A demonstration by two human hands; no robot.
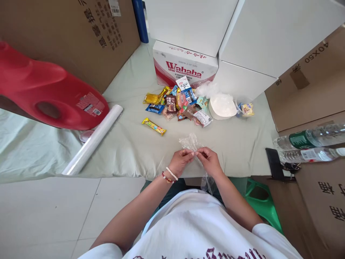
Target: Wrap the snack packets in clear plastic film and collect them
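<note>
Near the table's front edge, my left hand and my right hand pinch a crumpled clear plastic bag between fingertips that almost meet. Part of the bag fans out beyond my fingers, and clear plastic also hangs below the table edge by my lap. A yellow snack bar lies by itself ahead and to the left of my hands. Farther back is a pile of small wrapped snacks in several colours. To its right stands a white bowl, with a clear container holding a yellow packet beside it.
A Wahaha carton and white boxes stand behind the snacks. A plastic-film roll and a big red jug are on the left. On the right lie water bottles and a black phone. A green stool is below.
</note>
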